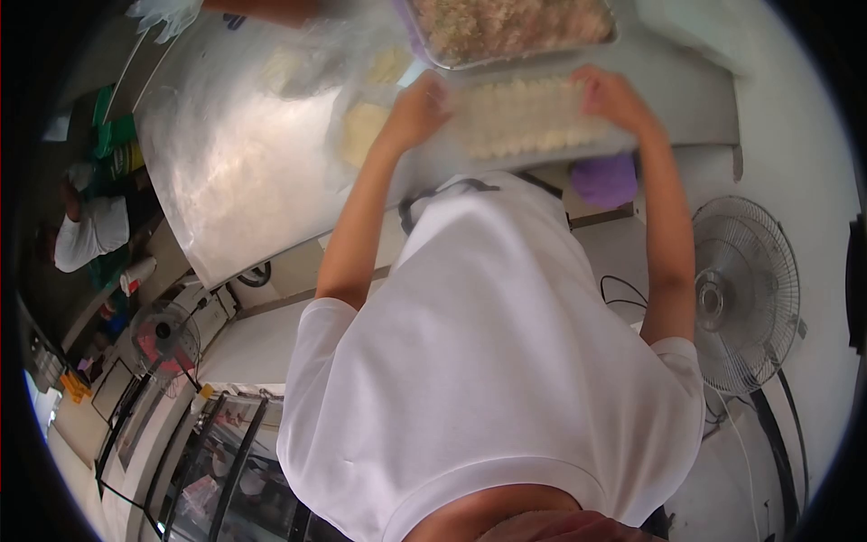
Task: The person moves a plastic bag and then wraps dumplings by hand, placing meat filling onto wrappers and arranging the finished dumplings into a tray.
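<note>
My left hand (421,110) is closed on the left end of a see-through plastic tray (459,135), blurred by motion. My right hand (616,98) grips its right end. Rows of pale pieces that look like dumplings (524,117) lie in the tray, close to the table's near edge. Just beyond stands a clear container of minced filling (515,32), pinkish with green bits. Left of my left hand, pale dough wrappers (363,132) rest on the table, partly under or among plastic film.
The metal table (226,172) stretches left, covered with clear plastic. At its far left edge is another person's gloved hand (167,14). A standing fan (745,294) is at the right by the wall. Something purple (603,181) sits below the table edge. Another person (95,230) is farther left.
</note>
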{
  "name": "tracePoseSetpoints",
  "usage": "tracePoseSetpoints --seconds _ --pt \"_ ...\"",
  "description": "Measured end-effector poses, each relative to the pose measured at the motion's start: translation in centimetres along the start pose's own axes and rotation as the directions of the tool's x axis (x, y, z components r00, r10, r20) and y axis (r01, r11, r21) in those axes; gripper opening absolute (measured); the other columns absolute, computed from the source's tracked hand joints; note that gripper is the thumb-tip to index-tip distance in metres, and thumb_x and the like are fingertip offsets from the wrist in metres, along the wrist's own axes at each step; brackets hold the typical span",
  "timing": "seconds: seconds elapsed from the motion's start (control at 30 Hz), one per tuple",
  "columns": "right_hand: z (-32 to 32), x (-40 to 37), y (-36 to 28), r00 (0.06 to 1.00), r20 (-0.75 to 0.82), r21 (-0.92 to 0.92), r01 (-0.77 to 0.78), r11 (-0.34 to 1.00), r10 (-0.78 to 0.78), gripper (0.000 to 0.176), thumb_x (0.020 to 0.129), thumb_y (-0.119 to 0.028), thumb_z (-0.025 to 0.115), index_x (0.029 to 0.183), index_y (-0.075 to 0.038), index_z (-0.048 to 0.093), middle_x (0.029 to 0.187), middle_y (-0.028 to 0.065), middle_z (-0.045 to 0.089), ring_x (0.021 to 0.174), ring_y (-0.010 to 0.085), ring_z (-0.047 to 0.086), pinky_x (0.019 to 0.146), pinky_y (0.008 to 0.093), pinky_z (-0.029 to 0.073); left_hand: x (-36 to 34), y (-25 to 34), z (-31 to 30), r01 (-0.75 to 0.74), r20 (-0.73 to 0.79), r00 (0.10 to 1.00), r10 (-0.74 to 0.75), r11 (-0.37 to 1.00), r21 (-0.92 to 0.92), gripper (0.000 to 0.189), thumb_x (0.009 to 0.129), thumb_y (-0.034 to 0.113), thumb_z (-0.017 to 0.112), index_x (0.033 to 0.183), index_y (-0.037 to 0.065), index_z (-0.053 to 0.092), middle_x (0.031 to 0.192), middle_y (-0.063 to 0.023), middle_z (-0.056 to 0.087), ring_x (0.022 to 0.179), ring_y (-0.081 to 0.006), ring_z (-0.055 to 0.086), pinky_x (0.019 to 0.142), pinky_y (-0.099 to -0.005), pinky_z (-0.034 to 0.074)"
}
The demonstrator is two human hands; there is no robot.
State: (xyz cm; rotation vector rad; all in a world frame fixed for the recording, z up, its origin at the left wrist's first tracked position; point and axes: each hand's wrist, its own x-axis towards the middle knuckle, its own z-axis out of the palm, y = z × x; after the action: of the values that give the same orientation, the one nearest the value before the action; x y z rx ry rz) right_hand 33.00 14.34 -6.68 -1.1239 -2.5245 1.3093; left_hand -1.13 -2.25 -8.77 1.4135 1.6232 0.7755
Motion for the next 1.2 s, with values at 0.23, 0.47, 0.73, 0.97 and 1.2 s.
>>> tracePoseSetpoints --seconds 0.23,0.47,0.73,0.97,1.2 --pt "-0.9 0.8 0.6 0.992 0.090 0.263 -0.112 0.958 0.091 0.043 0.079 0.001 0.072 0.119 -0.007 0.059 0.076 -0.0039 0.051 0.069 0.0073 0.048 0.067 0.0241 0.044 -0.1 -0.2 -1.3 0.119 0.032 0.992 -0.124 0.984 0.130 0.034 0.076 0.001 0.072 0.104 0.003 0.055 0.091 -0.0079 0.064 0.081 -0.0157 0.062 0.072 -0.0283 0.050" --pt "-1.2 -0.3 1.9 0.991 -0.033 0.343 -0.109 0.933 0.128 0.034 0.081 0.003 0.067 0.113 -0.005 0.060 0.075 -0.0026 0.054 0.071 0.0075 0.052 0.068 0.0255 0.046 0.2 -3.4 -3.0 0.238 0.221 0.950 -0.223 0.970 -0.045 0.034 0.075 -0.001 0.070 0.105 0.006 0.056 0.087 -0.0098 0.063 0.085 -0.0218 0.063 0.079 -0.0329 0.050" --pt "0.9 -0.4 0.6 0.962 -0.271 -0.111 -0.012 0.994 -0.019 0.037 0.078 0.006 0.066 0.112 -0.006 0.061 0.081 0.0061 0.058 0.074 0.0187 0.058 0.073 0.0308 0.050 1.7 4.5 6.6 -0.589 0.167 0.797 0.580 0.687 0.426 0.041 0.070 -0.006 0.059 0.108 0.008 0.060 0.111 -0.0109 0.057 0.109 -0.0292 0.055 0.088 -0.0390 0.048" --pt "1.1 -1.0 0.9 0.917 -0.374 -0.264 0.038 0.964 -0.139 0.039 0.079 0.004 0.068 0.115 -0.007 0.061 0.091 0.0074 0.061 0.078 0.0225 0.060 0.073 0.0336 0.051 1.9 4.6 10.2 -0.352 0.268 0.927 0.263 0.856 0.379 0.044 0.075 -0.001 0.058 0.118 0.010 0.054 0.112 -0.0089 0.054 0.108 -0.0297 0.055 0.088 -0.0420 0.049" --pt "1.9 -1.3 1.5 0.919 -0.367 -0.193 0.079 0.978 -0.147 0.040 0.078 0.004 0.068 0.116 -0.007 0.060 0.096 0.0106 0.061 0.083 0.0262 0.061 0.076 0.0343 0.052 0.6 3.7 6.3 -0.430 0.133 0.861 0.490 0.564 0.705 0.028 0.078 0.008 0.062 0.106 0.009 0.059 0.103 -0.0077 0.053 0.096 -0.0249 0.054 0.080 -0.0387 0.045"
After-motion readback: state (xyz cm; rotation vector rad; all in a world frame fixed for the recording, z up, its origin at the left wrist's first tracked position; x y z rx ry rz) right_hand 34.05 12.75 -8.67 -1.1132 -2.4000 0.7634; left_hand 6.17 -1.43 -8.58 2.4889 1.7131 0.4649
